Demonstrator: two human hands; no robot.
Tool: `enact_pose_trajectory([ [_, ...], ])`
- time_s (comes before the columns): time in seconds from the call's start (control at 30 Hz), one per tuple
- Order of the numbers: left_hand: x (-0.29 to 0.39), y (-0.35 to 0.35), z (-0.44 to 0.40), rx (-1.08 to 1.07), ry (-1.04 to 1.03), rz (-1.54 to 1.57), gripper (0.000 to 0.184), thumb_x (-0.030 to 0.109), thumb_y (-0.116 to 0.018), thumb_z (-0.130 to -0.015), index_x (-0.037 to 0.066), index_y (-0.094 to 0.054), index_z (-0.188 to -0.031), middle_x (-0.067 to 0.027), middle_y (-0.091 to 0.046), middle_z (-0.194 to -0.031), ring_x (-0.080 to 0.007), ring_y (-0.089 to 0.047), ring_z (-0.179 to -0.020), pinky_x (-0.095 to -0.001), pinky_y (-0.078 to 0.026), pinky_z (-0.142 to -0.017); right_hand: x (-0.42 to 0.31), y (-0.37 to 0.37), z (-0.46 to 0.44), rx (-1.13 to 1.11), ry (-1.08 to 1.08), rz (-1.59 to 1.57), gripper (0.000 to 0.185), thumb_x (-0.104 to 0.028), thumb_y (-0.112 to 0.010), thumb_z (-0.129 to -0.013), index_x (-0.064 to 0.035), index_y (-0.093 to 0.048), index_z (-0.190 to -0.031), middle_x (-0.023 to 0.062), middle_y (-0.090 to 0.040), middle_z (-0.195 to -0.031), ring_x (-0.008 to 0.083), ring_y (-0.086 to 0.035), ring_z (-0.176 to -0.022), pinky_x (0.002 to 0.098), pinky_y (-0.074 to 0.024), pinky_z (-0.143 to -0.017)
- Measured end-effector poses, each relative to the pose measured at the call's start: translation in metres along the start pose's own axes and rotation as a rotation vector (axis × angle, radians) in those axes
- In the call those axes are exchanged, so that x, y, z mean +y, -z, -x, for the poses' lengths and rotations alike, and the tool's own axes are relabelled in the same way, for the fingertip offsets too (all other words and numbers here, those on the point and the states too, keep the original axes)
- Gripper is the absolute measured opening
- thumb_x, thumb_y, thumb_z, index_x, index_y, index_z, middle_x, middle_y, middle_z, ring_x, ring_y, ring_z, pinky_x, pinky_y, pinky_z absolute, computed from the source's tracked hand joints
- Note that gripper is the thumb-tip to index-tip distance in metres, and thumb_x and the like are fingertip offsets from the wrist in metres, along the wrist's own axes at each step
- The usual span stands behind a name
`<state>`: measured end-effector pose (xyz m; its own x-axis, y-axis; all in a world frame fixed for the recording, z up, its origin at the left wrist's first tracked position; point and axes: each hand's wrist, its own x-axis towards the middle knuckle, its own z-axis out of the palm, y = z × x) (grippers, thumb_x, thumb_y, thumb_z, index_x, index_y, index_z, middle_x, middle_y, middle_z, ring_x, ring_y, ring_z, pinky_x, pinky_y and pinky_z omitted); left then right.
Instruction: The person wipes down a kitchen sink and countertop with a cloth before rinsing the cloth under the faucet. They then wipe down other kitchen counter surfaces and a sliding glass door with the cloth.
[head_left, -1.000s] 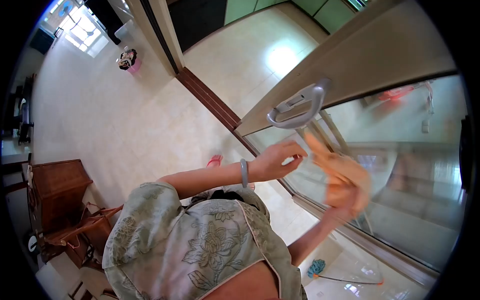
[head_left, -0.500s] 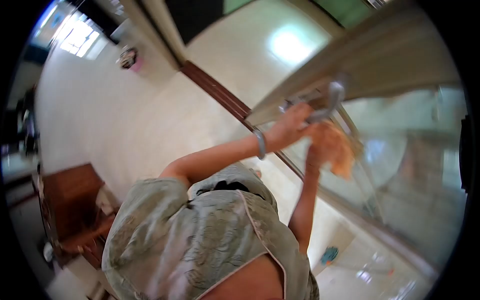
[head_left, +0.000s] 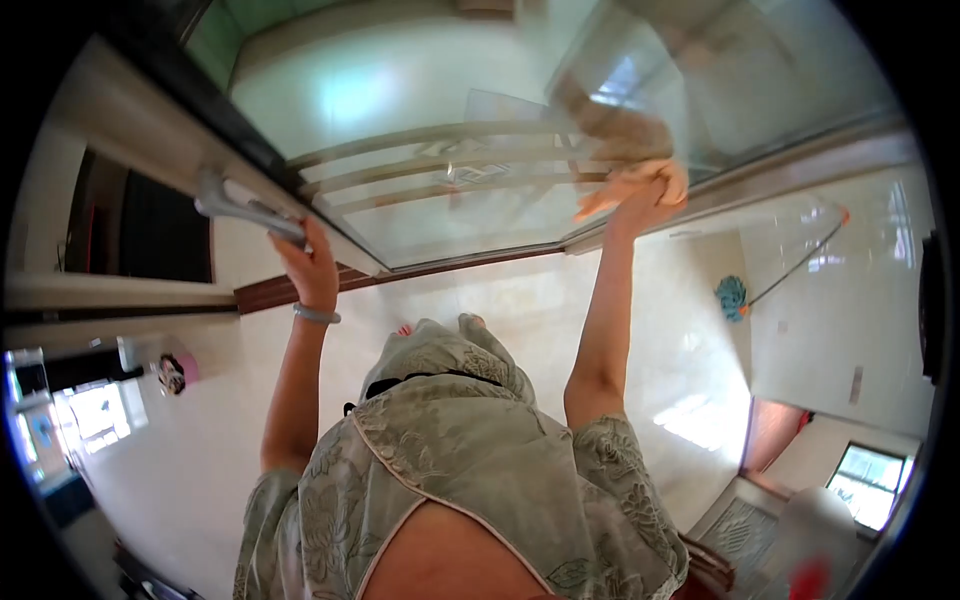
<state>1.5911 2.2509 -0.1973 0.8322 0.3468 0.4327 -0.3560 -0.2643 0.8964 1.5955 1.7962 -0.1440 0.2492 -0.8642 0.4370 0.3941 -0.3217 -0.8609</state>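
My left hand (head_left: pixel 308 268), with a grey bangle (head_left: pixel 317 315) at the wrist, is wrapped round the lower end of the silver door handle (head_left: pixel 240 207). The handle sits on the pale frame of a glass door (head_left: pixel 420 235). On the right, my right hand (head_left: pixel 650 205) grips an orange cloth (head_left: pixel 640 182), bunched and pressed at the glass near the edge of the frame. The cloth partly hides my right fingers. A reflection of the arm shows in the glass above it.
A dark red threshold strip (head_left: pixel 355 277) runs along the door's foot. A teal mop head (head_left: pixel 731 298) with a long pole lies on the shiny floor at right. A pink container (head_left: pixel 187 372) stands on the floor at left.
My view has swung round. My right hand with the cloth has moved away from beside the handle, out to the right along the glass. My left hand stays at the handle.
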Motion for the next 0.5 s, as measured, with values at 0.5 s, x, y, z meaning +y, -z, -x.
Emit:
enact_pose_trajectory([
  [0.5, 0.024, -0.004, -0.012, 0.086, -0.064, -0.088, 0.018, 0.007, -0.052, -0.095, 0.003, -0.038, -0.105, -0.0072, -0.051, -0.079, -0.0108, -0.047, -0.057, -0.0249, -0.042, -0.047, -0.059, -0.079, 0.156, -1.159, -0.058, -0.246, 0.045, -0.031, -0.068, -0.086, -0.0166, -0.056, -0.126, 0.0016, -0.056, -0.131, 0.0249, -0.050, -0.124, 0.0392, -0.0361, -0.109],
])
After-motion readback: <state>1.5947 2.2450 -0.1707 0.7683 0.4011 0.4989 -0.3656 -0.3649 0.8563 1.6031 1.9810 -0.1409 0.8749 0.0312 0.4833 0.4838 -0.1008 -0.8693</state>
